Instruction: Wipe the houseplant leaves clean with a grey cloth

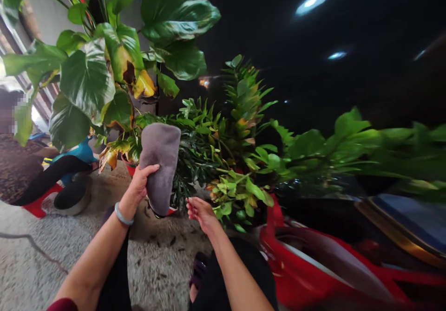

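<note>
My left hand point(142, 181) grips the near edge of a grey, plush, insole-shaped pad point(160, 162), with the thumb pressed on its face. The pad stands nearly upright, broad at the top and narrower below. A little to its right and lower, apart from it, my right hand point(202, 212) is closed with thumb and fingertips drawn together. Anything in that pinch is too small to make out. Behind the pad grow leafy green plants point(195, 148), and part of a red pot point(172, 210) shows beneath it.
A large-leaved plant point(87, 79) with yellowing leaves rises at left. Beyond it a person point(21, 171) sits on a red stool point(43, 202) beside a dark round basin point(71, 198). At right stands a blurred red basket-like container point(306, 274). Leaf litter dots the concrete floor point(156, 264).
</note>
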Demonstrator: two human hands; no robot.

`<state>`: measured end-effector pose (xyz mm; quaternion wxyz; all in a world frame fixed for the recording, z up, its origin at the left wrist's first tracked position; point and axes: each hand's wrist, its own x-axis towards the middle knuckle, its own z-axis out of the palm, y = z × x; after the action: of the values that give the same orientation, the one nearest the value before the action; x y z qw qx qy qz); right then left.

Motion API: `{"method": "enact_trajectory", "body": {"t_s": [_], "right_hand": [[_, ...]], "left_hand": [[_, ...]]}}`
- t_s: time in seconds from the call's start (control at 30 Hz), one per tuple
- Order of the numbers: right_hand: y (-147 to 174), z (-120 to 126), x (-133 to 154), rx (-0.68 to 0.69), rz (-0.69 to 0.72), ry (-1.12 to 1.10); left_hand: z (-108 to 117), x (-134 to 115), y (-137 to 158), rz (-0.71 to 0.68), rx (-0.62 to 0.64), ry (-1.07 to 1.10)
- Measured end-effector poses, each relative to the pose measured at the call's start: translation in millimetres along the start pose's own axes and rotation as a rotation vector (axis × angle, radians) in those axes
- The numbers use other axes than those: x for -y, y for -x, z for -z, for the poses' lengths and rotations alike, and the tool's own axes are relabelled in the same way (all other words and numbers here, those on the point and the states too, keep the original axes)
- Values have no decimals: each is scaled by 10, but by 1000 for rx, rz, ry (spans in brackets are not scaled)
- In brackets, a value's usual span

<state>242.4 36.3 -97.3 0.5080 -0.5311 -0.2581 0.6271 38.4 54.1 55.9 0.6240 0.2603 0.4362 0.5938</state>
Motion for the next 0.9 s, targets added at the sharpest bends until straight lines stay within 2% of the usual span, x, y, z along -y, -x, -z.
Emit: {"method": "enact_trajectory", "body": {"t_s": [0.1,0.2,0.27,0.3,0.37,0.43,0.5,0.57,0.63,0.7,0.77,0.83,0.9], "right_hand": [[0,32,-3,-11,-8,15],[-2,78,-2,-24,-24,26],[-3,94,2,-23,-29,29],[-3,95,4,-20,-29,29],[3,84,11,-12,-26,25],[16,64,20,-4,-18,21],[32,46,31,1,-7,16],[44,38,39,5,7,10],[45,41,38,7,12,5],[34,50,24,3,4,7],[16,60,0,-6,-13,16],[2,67,-21,-13,-29,26],[0,72,-27,-19,-36,31]], "left_hand": [[220,369,44,70,-136,-62],[627,735,274,298,-241,-98],[781,841,437,380,-273,-78],[786,835,496,368,-279,-54],[641,714,544,223,-269,1],[341,501,492,17,-196,10],[-8,292,365,-124,-47,-36],[-281,181,217,-154,128,-128],[-384,213,100,-151,243,-265],[-285,356,51,-108,313,-423],[-37,512,80,4,373,-536],[241,571,164,156,415,-551],[417,477,266,254,434,-490]]}}
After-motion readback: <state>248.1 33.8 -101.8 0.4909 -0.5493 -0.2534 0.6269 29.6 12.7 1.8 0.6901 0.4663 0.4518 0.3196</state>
